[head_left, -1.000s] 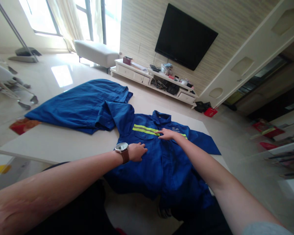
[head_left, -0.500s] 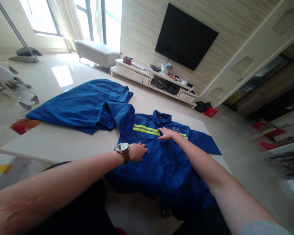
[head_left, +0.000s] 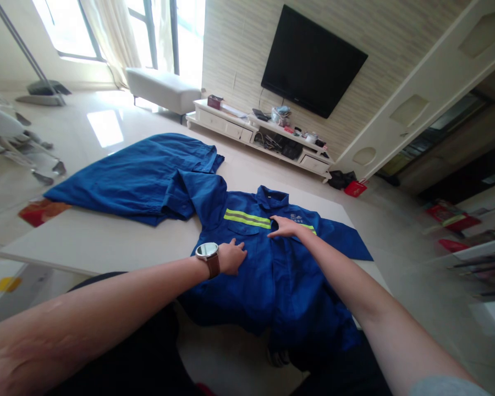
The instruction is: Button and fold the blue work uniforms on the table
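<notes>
A blue jacket with a yellow-grey reflective stripe and an upright collar lies spread on a white table, its lower part hanging over the near edge. My left hand, below a watch-bearing wrist, rests on the jacket's chest with fingers apart. Near the front opening, beside the stripe, my right hand has thumb and fingers spread, with nothing between them. Another blue garment lies folded at the table's far left, touching the jacket's sleeve.
Beyond the table stand a white TV cabinet with small items on it and a light bench. A red and orange item is by the table's left edge. A red box sits on the floor behind.
My right hand's thumb and fingers have spread wider apart. My left hand has shifted very slightly. The clothes lie as before.
</notes>
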Available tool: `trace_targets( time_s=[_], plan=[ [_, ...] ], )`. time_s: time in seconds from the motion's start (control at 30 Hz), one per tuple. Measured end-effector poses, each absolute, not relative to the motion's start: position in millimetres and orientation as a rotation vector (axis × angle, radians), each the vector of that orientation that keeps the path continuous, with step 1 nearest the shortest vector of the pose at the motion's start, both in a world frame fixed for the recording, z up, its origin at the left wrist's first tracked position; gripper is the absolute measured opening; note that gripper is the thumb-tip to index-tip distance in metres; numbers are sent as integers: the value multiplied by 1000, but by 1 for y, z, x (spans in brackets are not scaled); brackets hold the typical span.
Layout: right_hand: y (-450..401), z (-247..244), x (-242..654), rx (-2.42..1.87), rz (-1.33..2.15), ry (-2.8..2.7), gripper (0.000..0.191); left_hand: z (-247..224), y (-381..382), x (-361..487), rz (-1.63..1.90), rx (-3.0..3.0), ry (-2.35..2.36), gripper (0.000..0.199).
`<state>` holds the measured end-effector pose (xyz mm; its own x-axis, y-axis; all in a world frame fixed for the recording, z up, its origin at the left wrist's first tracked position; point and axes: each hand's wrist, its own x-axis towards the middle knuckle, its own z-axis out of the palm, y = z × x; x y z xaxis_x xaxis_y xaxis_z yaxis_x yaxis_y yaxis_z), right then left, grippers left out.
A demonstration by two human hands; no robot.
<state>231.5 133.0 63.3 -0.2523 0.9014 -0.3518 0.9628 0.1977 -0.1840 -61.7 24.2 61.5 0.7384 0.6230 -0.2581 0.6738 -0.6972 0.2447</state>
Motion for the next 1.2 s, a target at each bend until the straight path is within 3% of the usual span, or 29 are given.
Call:
trace_targets(
  time_s=[0.1,0.4,0.57,0.8,1.03,1.2],
  plan=[
    [131,63,237,1858,-611,2258,92,66,16,-59,-385,2574,1070,92],
    [124,56,245,2123,-590,2299,61,70,15,-52,-481,2499,1069,106],
    [96,77,309,2483,-364,2125,47,55,16,-48,-483,2493,1080,119],
    [15,90,384,2578,-271,1849,53,46,14,-47,-483,2453,1106,136],
    [-81,85,332,2067,-564,1962,80,56,29,-43,-537,2444,1082,133],
    [-92,68,307,1967,-590,1861,108,59,58,-37,-570,2477,1090,133]
  ],
)
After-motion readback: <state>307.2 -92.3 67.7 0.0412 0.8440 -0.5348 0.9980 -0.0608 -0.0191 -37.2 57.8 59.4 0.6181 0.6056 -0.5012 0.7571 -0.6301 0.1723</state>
